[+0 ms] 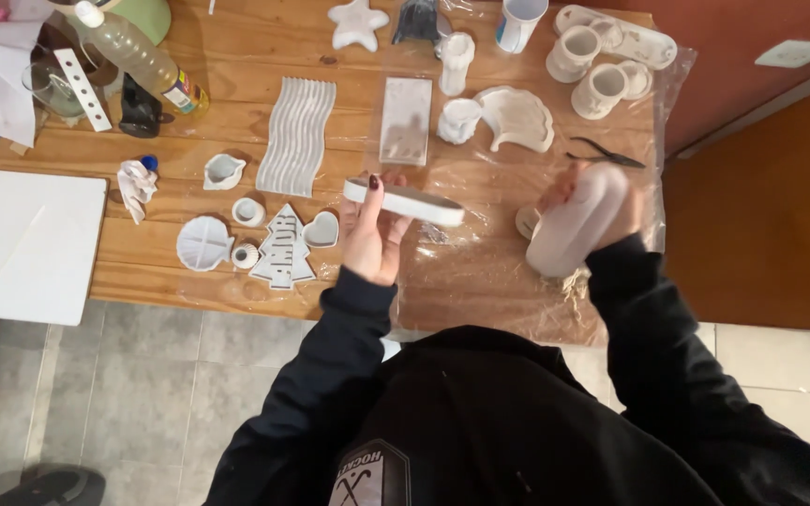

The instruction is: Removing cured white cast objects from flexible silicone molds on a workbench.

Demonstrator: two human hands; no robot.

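My left hand (374, 234) grips a flat white oval plaster tray (405, 201) by its left end, holding it edge-on above the clear plastic sheet (480, 272). My right hand (581, 199) is closed around a large white rounded piece (576, 225), tilted and partly blurred, at the right side of the sheet. Both arms wear black sleeves.
The wooden table (236, 56) holds several white plaster pieces: a wavy tray (296, 136), a tree shape (283, 248), a heart dish (322, 229), a round dish (203, 244), a star (358, 23), small cups (600, 91). Black pliers (607, 153), an oil bottle (138, 56) and a white board (25, 244) lie around.
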